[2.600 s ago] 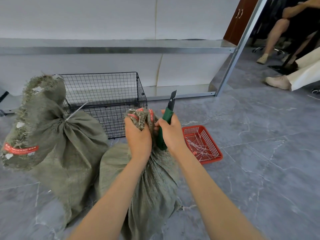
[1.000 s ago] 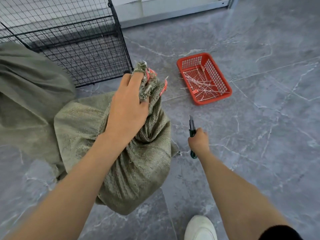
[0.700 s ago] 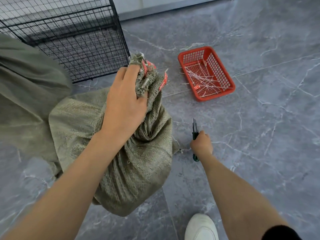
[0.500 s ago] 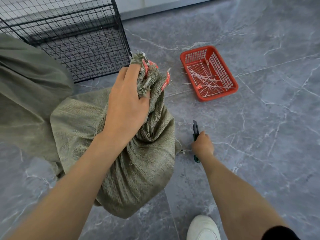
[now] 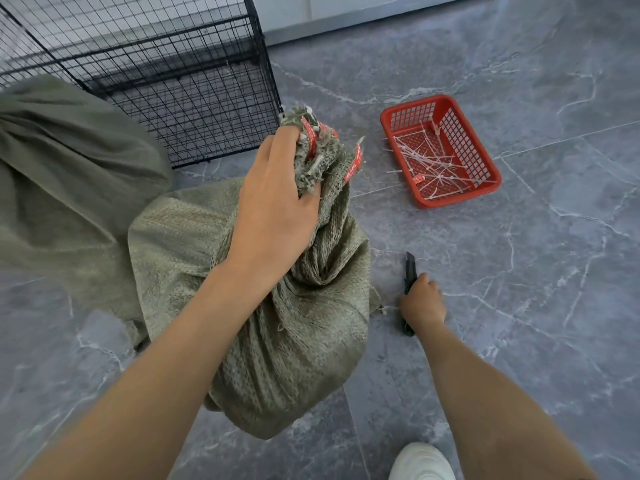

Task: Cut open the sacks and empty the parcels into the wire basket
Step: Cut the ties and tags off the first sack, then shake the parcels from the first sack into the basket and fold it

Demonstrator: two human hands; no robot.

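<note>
A grey-green woven sack (image 5: 277, 327) stands on the floor in front of me. My left hand (image 5: 273, 206) grips its bunched neck, where red tape shows. Low by the floor to the sack's right, my right hand (image 5: 420, 299) holds a green utility knife (image 5: 410, 268), its dark tip pointing away from me. A second, larger sack (image 5: 69, 188) lies at the left. The black wire basket (image 5: 166, 81) stands behind both sacks, and I see nothing inside it.
A red plastic tray (image 5: 485, 161) holding several cut white cable ties sits on the grey marble floor at the right. My white shoe (image 5: 420, 462) shows at the bottom edge. A metal shelf base (image 5: 346, 19) runs along the top.
My right hand took the knife away from the sack's neck and lowered it to the floor beside the sack. My left hand has kept its grip on the neck.
</note>
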